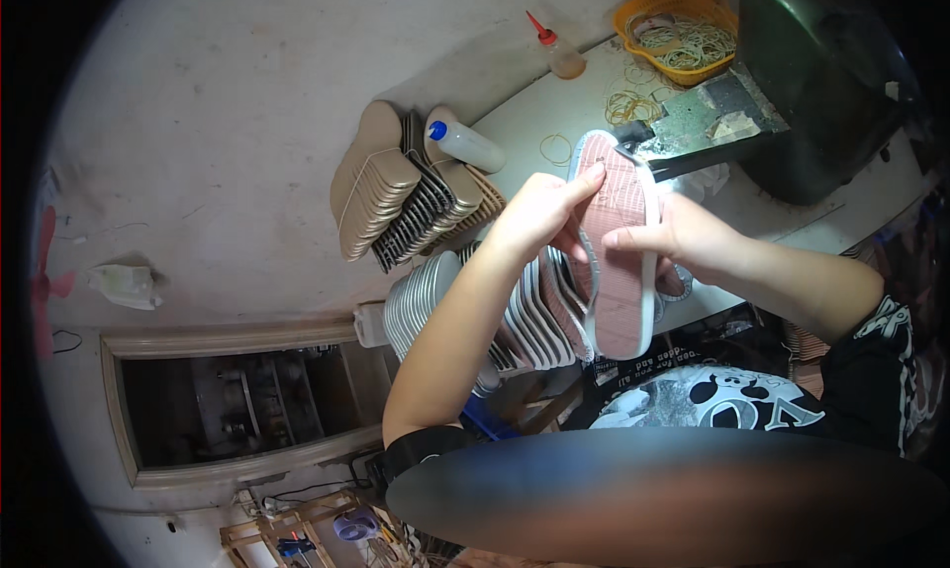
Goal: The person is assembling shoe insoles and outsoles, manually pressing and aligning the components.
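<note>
A pink shoe sole (pixel 618 301) with a white rim is gripped between my two hands, its tread side showing. My left hand (pixel 542 212) is closed on the sole's left edge, thumb pressed on the tread near the upper end. From the other side, my right hand (pixel 683 230) pinches the right edge with its thumb laid across the middle. The sole's upper end lies beside the dark tip of a green metal machine (pixel 708 123); whether they touch I cannot tell. Close below my left forearm stands a row of white-rimmed soles (pixel 529 316).
Bundles of tan insoles (pixel 381 187) lean by the wall, beside a white bottle (pixel 470 146) with a blue cap. A red-tipped squeeze bottle (pixel 562 55), an orange basket (pixel 673 61) of rubber bands and loose bands (pixel 631 108) are on the white table (pixel 529 108).
</note>
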A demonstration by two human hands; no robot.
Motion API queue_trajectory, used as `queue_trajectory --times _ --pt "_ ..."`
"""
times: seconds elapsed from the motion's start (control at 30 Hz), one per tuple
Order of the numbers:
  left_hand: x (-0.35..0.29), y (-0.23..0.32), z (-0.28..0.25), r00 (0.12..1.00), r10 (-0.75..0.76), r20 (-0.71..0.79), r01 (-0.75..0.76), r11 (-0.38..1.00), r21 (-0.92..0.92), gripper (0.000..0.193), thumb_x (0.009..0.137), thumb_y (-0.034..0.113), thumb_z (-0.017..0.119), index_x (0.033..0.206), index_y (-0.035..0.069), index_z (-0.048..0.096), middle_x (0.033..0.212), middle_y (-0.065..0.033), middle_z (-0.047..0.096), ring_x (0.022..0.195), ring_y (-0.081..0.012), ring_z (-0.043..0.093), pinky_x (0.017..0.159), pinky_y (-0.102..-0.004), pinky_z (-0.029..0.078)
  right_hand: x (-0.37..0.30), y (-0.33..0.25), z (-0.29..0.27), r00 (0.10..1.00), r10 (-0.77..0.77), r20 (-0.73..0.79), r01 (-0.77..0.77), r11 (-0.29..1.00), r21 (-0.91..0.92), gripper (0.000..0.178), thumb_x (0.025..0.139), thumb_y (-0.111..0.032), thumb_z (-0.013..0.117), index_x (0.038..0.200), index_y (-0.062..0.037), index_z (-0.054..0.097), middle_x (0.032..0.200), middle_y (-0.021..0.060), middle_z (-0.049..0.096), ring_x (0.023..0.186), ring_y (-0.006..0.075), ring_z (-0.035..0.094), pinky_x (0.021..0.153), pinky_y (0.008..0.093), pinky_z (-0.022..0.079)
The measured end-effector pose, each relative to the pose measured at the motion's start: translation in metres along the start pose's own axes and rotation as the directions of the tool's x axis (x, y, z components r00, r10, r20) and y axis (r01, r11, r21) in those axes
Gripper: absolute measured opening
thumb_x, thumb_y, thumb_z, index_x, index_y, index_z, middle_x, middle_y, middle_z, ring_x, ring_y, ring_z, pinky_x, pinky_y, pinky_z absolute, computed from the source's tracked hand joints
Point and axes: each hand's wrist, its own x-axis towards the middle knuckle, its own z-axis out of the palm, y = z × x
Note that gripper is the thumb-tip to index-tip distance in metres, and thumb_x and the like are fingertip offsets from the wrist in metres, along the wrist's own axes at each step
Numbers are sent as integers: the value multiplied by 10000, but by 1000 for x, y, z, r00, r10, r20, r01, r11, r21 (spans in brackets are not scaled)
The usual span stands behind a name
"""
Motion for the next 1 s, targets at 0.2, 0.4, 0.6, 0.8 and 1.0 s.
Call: queue_trajectory --times 0.2,0.4,0.6,0.8,1.0 --pt "-10 4 3 999 -31 20 31 999 -28 488 884 456 605 819 -27 642 654 -100 646 441 -146 588 425 -216 487 9 9 -22 999 -49 20 49 999 6 263 817 -187 706 975 23 687 871 82 683 769 112 621 700 257 499" --pt "0 -10 -1 996 61 -68 -70 989 -131 286 823 308 735 722 64 625 487 46 489 377 -28 395 368 -179 304 23 12 -30 997 -81 -10 81 994 69 274 836 -200 699 965 41 677 882 77 677 759 100 617 709 251 500" --pt "8 -23 -6 975 106 -196 -148 965 -215 314 821 314 733 713 44 616 506 7 548 367 -48 431 358 -171 289 -36 23 -27 946 256 199 -256 966 -28 407 815 -259 722 1054 54 620 869 114 679 804 158 669 670 261 548" --pt "17 -12 -13 973 66 -223 -130 950 -285 319 842 308 708 717 32 607 484 -4 531 336 -63 414 348 -169 306 -45 44 -6 987 144 67 -156 958 240 272 874 -185 635 1015 46 617 812 136 691 686 169 689 627 241 549" --pt "38 0 -41 989 -18 -145 -10 981 -193 404 812 408 719 726 29 609 440 16 489 315 -74 363 401 -240 398 -29 41 6 998 10 -60 12 935 356 288 890 -231 614 983 41 638 777 141 693 666 185 691 616 252 545"
